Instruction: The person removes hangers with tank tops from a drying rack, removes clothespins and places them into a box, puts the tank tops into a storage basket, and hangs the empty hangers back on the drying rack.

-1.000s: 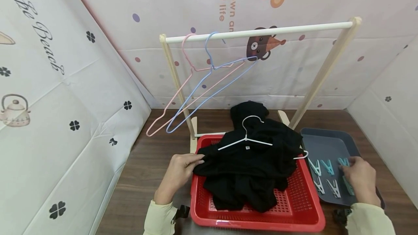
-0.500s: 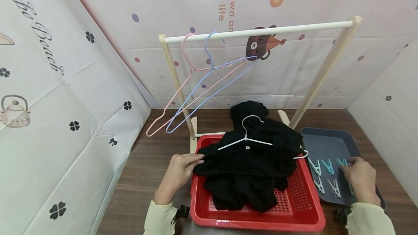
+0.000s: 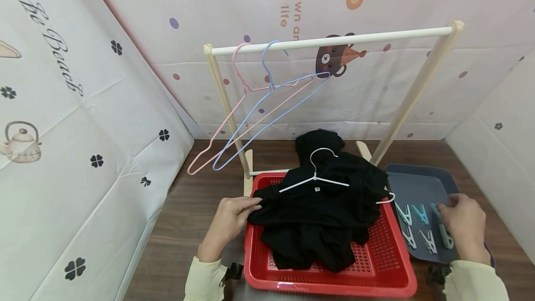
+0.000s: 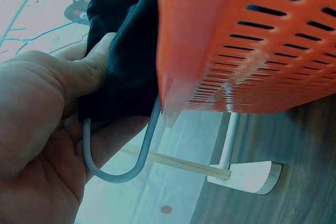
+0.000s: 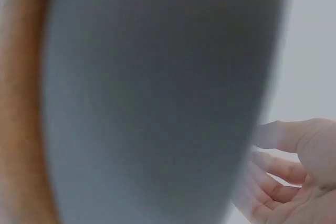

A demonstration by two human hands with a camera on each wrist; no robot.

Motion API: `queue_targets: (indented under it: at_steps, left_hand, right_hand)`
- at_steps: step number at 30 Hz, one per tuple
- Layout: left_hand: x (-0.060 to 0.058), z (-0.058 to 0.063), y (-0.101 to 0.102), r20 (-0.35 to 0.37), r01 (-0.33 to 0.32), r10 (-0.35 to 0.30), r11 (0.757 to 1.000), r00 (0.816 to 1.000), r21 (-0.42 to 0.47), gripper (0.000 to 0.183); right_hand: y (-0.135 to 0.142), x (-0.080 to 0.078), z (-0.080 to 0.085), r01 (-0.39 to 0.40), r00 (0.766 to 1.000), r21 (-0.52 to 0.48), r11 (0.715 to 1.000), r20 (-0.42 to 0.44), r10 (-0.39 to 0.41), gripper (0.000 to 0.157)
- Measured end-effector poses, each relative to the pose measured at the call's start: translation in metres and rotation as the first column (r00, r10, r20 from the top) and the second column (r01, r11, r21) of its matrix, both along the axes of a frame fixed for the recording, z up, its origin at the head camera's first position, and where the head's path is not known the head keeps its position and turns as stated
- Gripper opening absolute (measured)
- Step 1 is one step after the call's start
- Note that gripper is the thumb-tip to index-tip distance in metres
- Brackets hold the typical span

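A black top (image 3: 309,212) lies spread over the red basket (image 3: 326,287), with a white hanger (image 3: 314,178) running through it. One hanger end (image 3: 391,198) sticks out at the right. My left hand (image 3: 227,222) pinches the cloth at the left side between thumb and fingers. In the left wrist view, the other rounded hanger end (image 4: 116,178) hangs out of the cloth across my fingers. My right hand (image 3: 464,224) is low over the grey tray, beside a teal clothespin (image 3: 434,210) and a green clothespin (image 3: 446,237). Its fingertips are hidden; I cannot tell whether they hold a clothespin.
Behind the basket stands a wooden rack with a white rail (image 3: 355,39). A pink hanger (image 3: 209,145) and a blue hanger (image 3: 271,89) hang at its left. Several clothespins, such as a grey one (image 3: 428,241), lie in the grey tray (image 3: 418,180).
My right hand has moved slightly right over the tray. The teal clothespin beside it has shifted a little left, and more of the green one shows. My left hand stays put.
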State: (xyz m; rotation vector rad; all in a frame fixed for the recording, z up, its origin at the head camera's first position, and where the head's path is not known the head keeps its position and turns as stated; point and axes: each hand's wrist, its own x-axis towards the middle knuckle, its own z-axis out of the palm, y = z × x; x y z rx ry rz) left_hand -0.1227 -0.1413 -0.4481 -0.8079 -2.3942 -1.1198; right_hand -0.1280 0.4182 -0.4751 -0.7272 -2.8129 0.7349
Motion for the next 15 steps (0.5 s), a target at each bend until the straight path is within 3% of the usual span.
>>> queue_targets:
  at_steps: [15]
  left_hand:
    - [0.002, 0.0, -0.001, 0.021, 0.0, 0.0, 1.0, 1.0, 0.0, 0.025]
  right_hand:
    - [-0.046, 0.003, 0.083, -0.065, 0.977, -0.055, 0.996, -0.208, 0.052, 0.055]
